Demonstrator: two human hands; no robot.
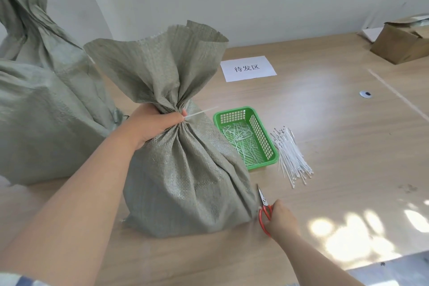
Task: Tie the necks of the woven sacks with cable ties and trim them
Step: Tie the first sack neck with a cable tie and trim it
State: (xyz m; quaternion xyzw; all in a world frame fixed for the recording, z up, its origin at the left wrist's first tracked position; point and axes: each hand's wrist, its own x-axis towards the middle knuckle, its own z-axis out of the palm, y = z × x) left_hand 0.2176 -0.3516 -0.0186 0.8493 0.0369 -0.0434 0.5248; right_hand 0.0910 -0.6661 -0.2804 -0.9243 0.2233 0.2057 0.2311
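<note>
A grey-green woven sack [185, 183] stands upright on the wooden table [336, 137]. Its neck is gathered and bound by a white cable tie [202, 112] whose long tail sticks out to the right. My left hand [155, 123] grips the gathered neck, thumb next to the tie. My right hand [282, 219] rests on the table at the sack's lower right corner, fingers closed on the red handles of a pair of scissors [264, 206]. The scissor blades are together and point away from me.
A green plastic basket [267, 144] with cut tie ends sits right of the sack. A bundle of white cable ties [291, 155] lies beside it. Two more sacks [41, 111] stand at the left. A paper label [247, 68] and a cardboard box [401, 42] lie farther back.
</note>
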